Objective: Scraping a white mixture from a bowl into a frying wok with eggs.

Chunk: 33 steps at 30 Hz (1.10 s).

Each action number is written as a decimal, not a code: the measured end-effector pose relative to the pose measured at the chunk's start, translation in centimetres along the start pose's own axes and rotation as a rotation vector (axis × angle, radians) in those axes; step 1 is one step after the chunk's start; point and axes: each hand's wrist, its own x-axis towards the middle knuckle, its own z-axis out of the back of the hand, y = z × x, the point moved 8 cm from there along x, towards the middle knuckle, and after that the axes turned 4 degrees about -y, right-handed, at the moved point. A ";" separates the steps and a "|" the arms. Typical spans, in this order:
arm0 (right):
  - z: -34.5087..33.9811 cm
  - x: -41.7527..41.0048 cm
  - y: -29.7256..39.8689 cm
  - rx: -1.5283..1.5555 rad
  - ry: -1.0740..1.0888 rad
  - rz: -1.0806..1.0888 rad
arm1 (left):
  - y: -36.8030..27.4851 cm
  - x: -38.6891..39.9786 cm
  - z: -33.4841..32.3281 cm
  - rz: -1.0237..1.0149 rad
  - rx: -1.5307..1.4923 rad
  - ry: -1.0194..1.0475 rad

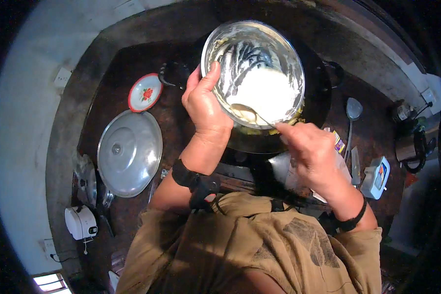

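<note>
My left hand (207, 99) grips the rim and side of a metal mixing bowl (204, 55), which is tilted so that its inside faces me. White batter-like paste (264, 90) fills the lower part of the bowl, and streaks of it coat the wall. My right hand (310, 147) is closed around the handle of a metal spoon (246, 112), whose head lies in the paste at the near rim. Beneath the bowl is a large dark wok (312, 106). Yellowish pieces of food (251, 130) show in it past the bowl's edge; the bowl hides the rest.
Left of the wok lie a red-rimmed enamel plate (146, 92) and a large metal lid (130, 154). A white rice-cooker-like appliance (80, 222) stands farther left. To the right are a metal ladle (352, 109), a knife (355, 165), a light-blue plastic box (375, 178) and a kettle (408, 147).
</note>
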 end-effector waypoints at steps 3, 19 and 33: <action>1.7 0.1 -1.1 -0.059 -0.071 -0.098 | -0.7 0.3 0.2 -0.039 0.010 -0.009; -5.4 -4.3 -3.0 1.132 0.017 -1.186 | -0.9 -0.4 0.0 -0.152 0.112 -0.036; -6.8 -2.8 -2.1 1.770 0.146 -1.109 | -1.0 -1.7 0.4 -0.121 0.090 -0.042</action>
